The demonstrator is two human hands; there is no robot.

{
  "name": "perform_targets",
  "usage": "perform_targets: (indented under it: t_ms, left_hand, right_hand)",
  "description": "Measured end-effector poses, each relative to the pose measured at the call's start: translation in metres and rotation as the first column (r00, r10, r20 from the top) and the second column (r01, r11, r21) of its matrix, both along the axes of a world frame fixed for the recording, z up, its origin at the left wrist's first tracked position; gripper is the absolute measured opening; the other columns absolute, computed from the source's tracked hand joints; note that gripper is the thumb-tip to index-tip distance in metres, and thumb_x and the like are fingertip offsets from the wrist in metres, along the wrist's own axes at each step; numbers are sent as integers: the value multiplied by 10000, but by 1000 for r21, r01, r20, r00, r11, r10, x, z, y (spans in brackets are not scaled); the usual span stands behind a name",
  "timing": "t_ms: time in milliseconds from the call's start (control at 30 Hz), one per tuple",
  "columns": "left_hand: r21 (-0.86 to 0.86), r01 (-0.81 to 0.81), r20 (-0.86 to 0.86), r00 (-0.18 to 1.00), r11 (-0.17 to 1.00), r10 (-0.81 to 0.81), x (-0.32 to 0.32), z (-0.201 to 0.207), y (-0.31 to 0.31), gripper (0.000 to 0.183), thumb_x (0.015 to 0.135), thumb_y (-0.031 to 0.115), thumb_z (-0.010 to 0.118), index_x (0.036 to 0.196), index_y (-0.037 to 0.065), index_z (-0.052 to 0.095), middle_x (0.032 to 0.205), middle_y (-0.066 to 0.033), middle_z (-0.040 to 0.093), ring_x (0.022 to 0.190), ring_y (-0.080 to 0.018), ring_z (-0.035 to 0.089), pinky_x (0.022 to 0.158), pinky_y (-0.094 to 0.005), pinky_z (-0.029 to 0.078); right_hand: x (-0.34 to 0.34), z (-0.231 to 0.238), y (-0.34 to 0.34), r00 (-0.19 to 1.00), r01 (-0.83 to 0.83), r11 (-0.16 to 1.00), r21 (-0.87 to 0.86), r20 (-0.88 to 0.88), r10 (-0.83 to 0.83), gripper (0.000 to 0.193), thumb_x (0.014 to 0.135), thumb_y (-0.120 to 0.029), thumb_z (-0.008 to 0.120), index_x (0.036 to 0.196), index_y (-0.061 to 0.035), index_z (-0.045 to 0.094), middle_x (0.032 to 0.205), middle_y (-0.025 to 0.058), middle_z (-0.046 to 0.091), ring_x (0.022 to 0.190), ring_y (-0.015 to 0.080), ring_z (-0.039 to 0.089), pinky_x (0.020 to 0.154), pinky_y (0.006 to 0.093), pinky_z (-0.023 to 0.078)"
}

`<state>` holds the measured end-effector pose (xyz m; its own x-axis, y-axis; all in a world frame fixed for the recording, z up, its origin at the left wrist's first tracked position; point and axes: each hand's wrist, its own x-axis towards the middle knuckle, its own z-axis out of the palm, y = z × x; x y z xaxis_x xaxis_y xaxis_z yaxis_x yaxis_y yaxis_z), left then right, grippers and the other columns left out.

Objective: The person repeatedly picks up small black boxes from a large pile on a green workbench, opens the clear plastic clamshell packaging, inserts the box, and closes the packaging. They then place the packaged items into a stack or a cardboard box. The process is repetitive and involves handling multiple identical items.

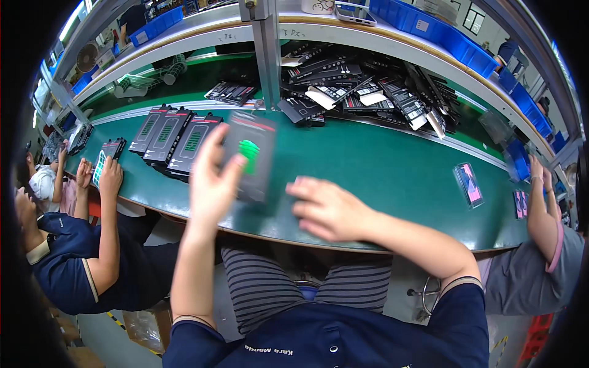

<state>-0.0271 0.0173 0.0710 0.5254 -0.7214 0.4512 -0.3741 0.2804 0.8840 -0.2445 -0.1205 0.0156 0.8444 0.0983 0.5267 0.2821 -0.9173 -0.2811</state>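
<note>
My left hand [211, 178] grips a flat black package box [261, 172] by its left side, thumb across its front. The box stands tilted above the table, slightly blurred, with a green patch and a red strip on its face. To the right, my right hand [331, 211] hovers over the table edge, fingers stretched and a little apart, holding nothing. Left of the held box, several similar black boxes [195, 144] lie in overlapping rows on the green table [368, 165].
Behind a metal post [267, 61], a heap of black boxes [362, 86] lies under the shelf. Blue bins [454, 46] and a phone [354, 13] sit on the shelf. A clear pack with a pink-and-blue item [469, 185] lies at right. Co-workers sit on both sides.
</note>
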Motion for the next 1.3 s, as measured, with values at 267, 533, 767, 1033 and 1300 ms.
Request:
perform_targets:
  t_ms: [267,533,767,1033,1300]
  left_hand:
    - [-72,-618,914,273,783,300,90,20,9,336,868,199,722,1166,45,706,1286,-219,624,1197,-397,570,1035,-434,447]
    - [41,-644,982,169,764,89,11,-10,-17,788,756,278,803,1437,64,471,1498,-160,444,1412,-388,367,1152,-606,252]
    - [421,118,835,336,899,-436,-59,-35,-26,863,830,685,620,1517,202,420,1625,-184,248,1503,-415,195,1187,-628,129]
    - [5,485,948,276,875,-159,-134,-65,-17,470,819,183,614,1284,116,591,1062,-4,591,974,-166,594,942,-376,489]
    - [401,257,759,445,879,-476,-103,8,-18,368,889,233,672,1185,17,637,868,-80,648,802,-209,657,749,-369,480]
  right_hand:
    - [78,-5,-74,795,601,767,-223,69,-603,377,939,-299,585,1190,-39,693,1550,171,369,1490,385,225,1210,590,109]
    - [5,12,-48,884,458,815,-355,86,-459,364,873,-180,673,1164,31,620,1432,96,476,1194,288,496,951,394,441]
    - [-122,28,-57,849,529,752,-395,245,-468,218,777,-16,654,994,-42,658,1183,147,659,999,305,652,919,449,513]
    - [-304,-13,-162,-170,957,-140,-256,-96,-981,442,1026,-351,493,1396,-115,549,1436,225,515,1297,409,503,1099,499,371]
    - [-215,-1,-63,363,908,394,-141,-201,-910,592,861,-231,723,1403,-65,554,1431,217,514,1289,398,497,1090,457,388]
